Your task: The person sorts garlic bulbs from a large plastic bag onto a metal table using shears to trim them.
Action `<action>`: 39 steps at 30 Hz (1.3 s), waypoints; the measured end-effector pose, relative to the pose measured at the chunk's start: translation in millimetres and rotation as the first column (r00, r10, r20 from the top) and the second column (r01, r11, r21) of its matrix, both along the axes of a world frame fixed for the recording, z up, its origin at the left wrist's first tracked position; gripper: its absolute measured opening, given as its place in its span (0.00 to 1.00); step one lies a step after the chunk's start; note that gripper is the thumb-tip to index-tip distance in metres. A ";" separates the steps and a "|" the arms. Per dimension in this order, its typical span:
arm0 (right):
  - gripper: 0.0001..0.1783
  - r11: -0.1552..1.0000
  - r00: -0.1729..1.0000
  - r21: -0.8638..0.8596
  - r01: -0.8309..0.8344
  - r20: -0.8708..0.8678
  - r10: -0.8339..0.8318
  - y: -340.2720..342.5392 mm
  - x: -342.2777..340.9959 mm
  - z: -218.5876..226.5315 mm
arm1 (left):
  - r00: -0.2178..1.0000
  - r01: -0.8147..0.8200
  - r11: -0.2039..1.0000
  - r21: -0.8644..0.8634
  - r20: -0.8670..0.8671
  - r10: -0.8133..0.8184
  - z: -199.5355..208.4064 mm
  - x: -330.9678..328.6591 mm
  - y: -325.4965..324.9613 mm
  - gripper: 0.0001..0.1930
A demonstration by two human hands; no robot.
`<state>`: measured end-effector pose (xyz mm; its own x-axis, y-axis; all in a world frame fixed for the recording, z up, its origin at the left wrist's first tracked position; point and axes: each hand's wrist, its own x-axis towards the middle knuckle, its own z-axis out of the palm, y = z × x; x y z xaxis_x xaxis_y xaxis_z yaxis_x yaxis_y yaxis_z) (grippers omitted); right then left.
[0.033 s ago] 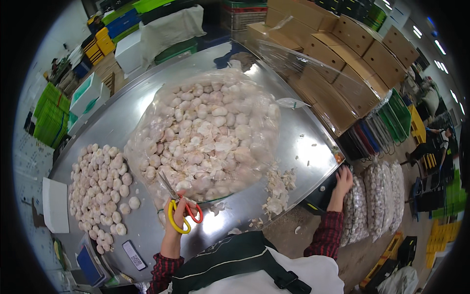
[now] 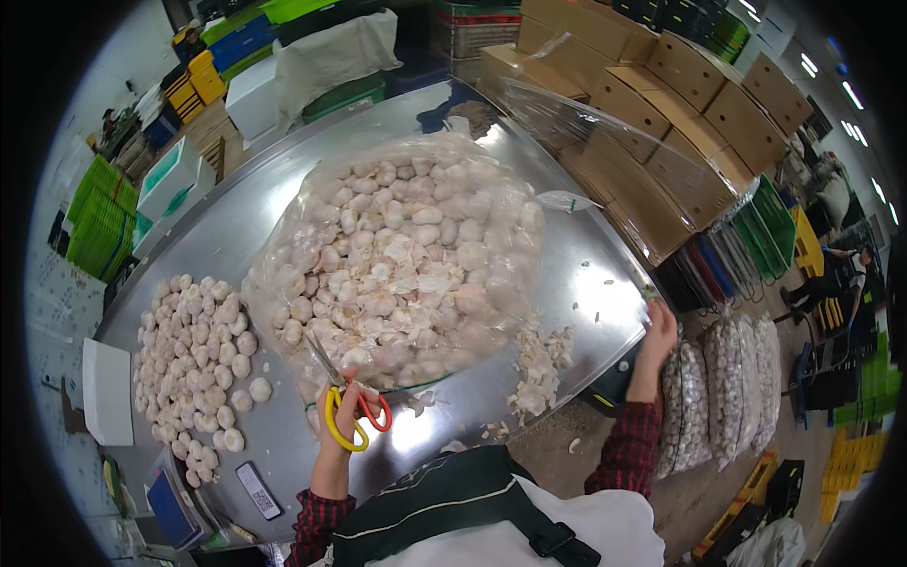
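Note:
My left hand [image 2: 346, 406] is closed round a pair of scissors [image 2: 358, 423] with one yellow and one red handle. Their blades point up and away, over the near edge of a large clear plastic bag [image 2: 283, 236] lying spread open. Inside it are many garlic bulbs [image 2: 427, 215] and loose papery skins [image 2: 402, 269]. Out at the table's right corner is my right hand [image 2: 658, 333], its fingers bent at the edge. The fingertips are partly hidden, so whether they grip anything does not show. Trimmed garlic bulbs [image 2: 194, 345] form a pile on the left.
The metal table [image 2: 600, 255] carries a heap of peelings [image 2: 539, 369] and a phone-sized card [image 2: 258, 490]. A dark bin [image 2: 609, 383] stands below its right edge, with filled garlic sacks [image 2: 723, 387] beyond. Cardboard boxes [image 2: 652, 132] are stacked behind.
My right hand has shifted slightly up and inward, from over the dark bin to the table corner. My left hand and the scissors stay in place.

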<state>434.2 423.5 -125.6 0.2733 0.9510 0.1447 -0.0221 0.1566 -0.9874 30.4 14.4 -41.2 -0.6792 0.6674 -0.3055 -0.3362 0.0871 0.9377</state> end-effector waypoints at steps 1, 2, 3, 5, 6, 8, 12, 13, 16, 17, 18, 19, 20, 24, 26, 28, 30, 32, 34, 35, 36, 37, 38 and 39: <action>0.11 0.988 0.981 0.072 -0.139 0.149 0.127 8.8 -42.3 16.9 | 1.000 -0.022 1.000 0.008 0.009 0.022 -1.4 0.0 -2.1 0.18; 0.11 0.949 0.939 0.148 -0.280 0.249 0.238 7.1 -93.8 36.9 | 0.999 -0.051 0.999 0.013 0.017 0.050 -2.6 0.7 -7.3 0.18; 0.12 0.871 0.877 0.255 -0.419 0.363 0.315 0.1 -149.7 60.1 | 0.997 -0.071 0.997 0.023 0.028 0.070 -5.5 0.4 -10.1 0.18; 0.13 0.647 0.748 0.435 -0.626 0.569 0.342 -14.0 -254.8 91.6 | 0.994 -0.106 0.994 0.033 0.002 0.106 -10.3 -1.4 -21.6 0.17; 0.14 0.546 0.698 0.490 -0.680 0.661 0.276 -11.4 -297.0 100.0 | 0.992 -0.128 0.991 0.031 -0.015 0.129 -11.8 -2.0 -28.2 0.17; 0.15 0.489 0.503 0.432 -0.758 0.864 0.017 11.7 -365.1 105.8 | 0.979 -0.202 0.979 0.010 -0.032 0.202 -14.2 -2.0 -41.3 0.16; 0.15 0.552 0.116 0.284 -0.784 0.941 -0.319 65.5 -416.7 85.4 | 0.935 -0.355 0.935 0.019 -0.008 0.356 -18.4 -0.7 -58.4 0.16; 0.16 0.525 0.138 0.259 -0.811 0.956 -0.260 70.9 -418.5 84.3 | 0.929 -0.370 0.929 0.026 -0.005 0.370 -21.3 -3.3 -61.8 0.16; 0.18 0.435 0.198 0.225 -0.872 0.974 -0.107 67.5 -416.6 91.0 | 0.914 -0.406 0.913 0.029 0.006 0.406 -28.1 -6.8 -69.5 0.15; 0.19 0.411 0.234 0.246 -0.878 0.969 -0.081 61.5 -411.3 90.3 | 0.920 -0.392 0.920 0.020 0.003 0.392 -26.9 -9.4 -66.6 0.16; 0.20 0.387 0.268 0.266 -0.883 0.962 -0.051 54.8 -405.3 88.1 | 0.926 -0.379 0.926 0.010 0.001 0.379 -24.7 -11.6 -62.7 0.16; 0.20 0.405 0.265 0.204 -0.891 0.959 0.100 47.8 -399.6 85.7 | 0.932 -0.362 0.932 0.000 -0.002 0.362 -23.1 -14.7 -57.5 0.16; 0.21 0.414 0.259 0.137 -0.900 0.932 0.253 36.8 -394.2 82.7 | 0.945 -0.326 0.945 0.015 0.028 0.325 -22.6 -18.5 -53.0 0.18; 0.23 0.351 0.300 -0.052 -0.935 0.409 0.862 -14.4 -378.4 56.6 | 0.987 -0.137 0.984 0.115 -0.063 0.145 10.2 -25.3 -15.2 0.18; 0.24 0.193 0.177 -0.115 -0.974 0.134 0.975 -71.3 -360.6 91.8 | 0.989 -0.078 0.990 0.115 -0.116 0.092 25.8 -27.7 1.6 0.18; 0.25 0.094 0.099 -0.118 -0.989 -0.042 0.994 -116.6 -341.2 134.7 | 0.988 -0.045 0.980 0.193 -0.137 0.072 38.7 -24.9 21.0 0.19; 0.27 0.041 0.051 -0.095 -0.995 -0.112 0.992 -143.6 -330.8 150.0 | 0.988 0.003 0.972 0.236 -0.151 0.034 50.7 -24.4 38.2 0.19; 0.28 0.037 0.046 -0.060 -0.997 -0.151 0.987 -168.2 -325.2 157.9 | 0.980 0.035 0.955 0.296 -0.199 0.025 55.7 -23.1 49.8 0.19; 0.32 0.018 0.027 -0.053 -0.998 -0.175 0.984 -185.2 -318.6 165.0 | 0.982 0.089 0.959 0.270 -0.187 -0.038 69.9 -22.0 55.1 0.18; 0.33 0.070 0.068 -0.021 -0.997 0.103 0.992 -193.1 -316.0 170.1 | 0.982 0.111 0.960 0.256 -0.179 -0.066 74.8 -21.8 55.8 0.18; 0.34 0.109 0.111 0.027 -0.994 0.371 0.922 -201.1 -313.9 176.0 | 0.972 0.088 0.970 0.226 -0.231 -0.034 75.9 -21.6 55.4 0.15; 0.35 0.131 0.156 0.086 -0.988 0.607 0.779 -209.4 -312.2 180.5 | 0.972 0.079 0.981 0.175 -0.233 -0.037 76.4 -20.3 50.4 0.15; 0.38 0.166 0.192 0.108 -0.980 0.730 0.656 -217.3 -309.8 182.4 | 0.971 0.081 0.989 0.124 -0.234 -0.050 77.0 -18.6 48.0 0.15; 0.35 0.161 0.207 0.135 -0.978 0.756 0.621 -222.1 -312.3 179.0 | 0.970 0.081 0.994 0.073 -0.234 -0.062 77.7 -17.2 45.3 0.14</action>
